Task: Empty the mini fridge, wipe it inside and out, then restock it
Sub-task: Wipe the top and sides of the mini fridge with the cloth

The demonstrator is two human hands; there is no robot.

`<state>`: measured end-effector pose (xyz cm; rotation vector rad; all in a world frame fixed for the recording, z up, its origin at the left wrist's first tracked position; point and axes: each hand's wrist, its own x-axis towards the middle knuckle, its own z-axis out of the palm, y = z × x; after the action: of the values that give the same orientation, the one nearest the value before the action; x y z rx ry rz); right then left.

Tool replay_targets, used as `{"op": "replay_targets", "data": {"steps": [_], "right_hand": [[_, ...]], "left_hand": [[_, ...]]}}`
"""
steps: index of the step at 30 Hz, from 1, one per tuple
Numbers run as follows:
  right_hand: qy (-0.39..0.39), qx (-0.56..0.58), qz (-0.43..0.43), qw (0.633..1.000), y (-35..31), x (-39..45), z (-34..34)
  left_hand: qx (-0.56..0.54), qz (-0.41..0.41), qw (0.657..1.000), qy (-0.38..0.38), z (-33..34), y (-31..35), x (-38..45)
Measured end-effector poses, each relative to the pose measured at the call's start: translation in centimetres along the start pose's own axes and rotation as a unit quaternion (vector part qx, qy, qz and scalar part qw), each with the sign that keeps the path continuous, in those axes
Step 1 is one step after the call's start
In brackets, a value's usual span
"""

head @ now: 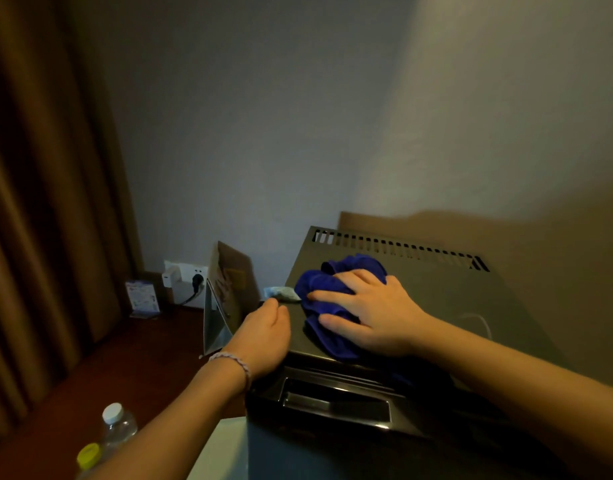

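Note:
A dark grey mini fridge (436, 299) stands at the right, seen from above, with a row of vent slots along its back edge and a recessed door handle (333, 405) at the front. A crumpled blue cloth (327, 284) lies on the fridge top. My right hand (371, 317) presses flat on the cloth, fingers spread over it. My left hand (263, 336), with a braided bracelet at the wrist, rests curled against the fridge's top left edge and holds nothing that I can see.
Two bottles stand at the bottom left: a clear one with a white cap (116, 424) and one with a yellow cap (88, 455). A folded card stand (225, 296), a small blue leaflet holder (142, 297) and a wall socket with plugs (185, 277) sit left of the fridge. Brown curtains hang at far left.

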<state>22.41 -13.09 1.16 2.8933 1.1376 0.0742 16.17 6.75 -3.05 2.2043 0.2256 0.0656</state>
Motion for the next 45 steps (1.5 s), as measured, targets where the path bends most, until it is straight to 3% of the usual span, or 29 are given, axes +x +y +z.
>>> {"op": "replay_targets", "data": {"steps": [7,17,29,45], "right_hand": [[-0.014,0.008,-0.002,1.0,0.1,1.4,0.0],[0.028,0.013,-0.029,0.999,1.9,11.5,0.9],[0.018,0.048,0.086,0.995,5.4,19.6,1.1],[0.046,0.072,0.221,0.971,8.1,17.1,1.0]], "left_hand": [[-0.006,-0.006,1.0,-0.024,0.0,0.1,0.4],[-0.036,-0.007,0.999,-0.021,-0.1,0.1,0.1],[-0.07,-0.021,0.997,-0.035,-0.3,0.1,-0.1],[0.009,-0.009,1.0,-0.01,0.1,-0.3,0.2]]}}
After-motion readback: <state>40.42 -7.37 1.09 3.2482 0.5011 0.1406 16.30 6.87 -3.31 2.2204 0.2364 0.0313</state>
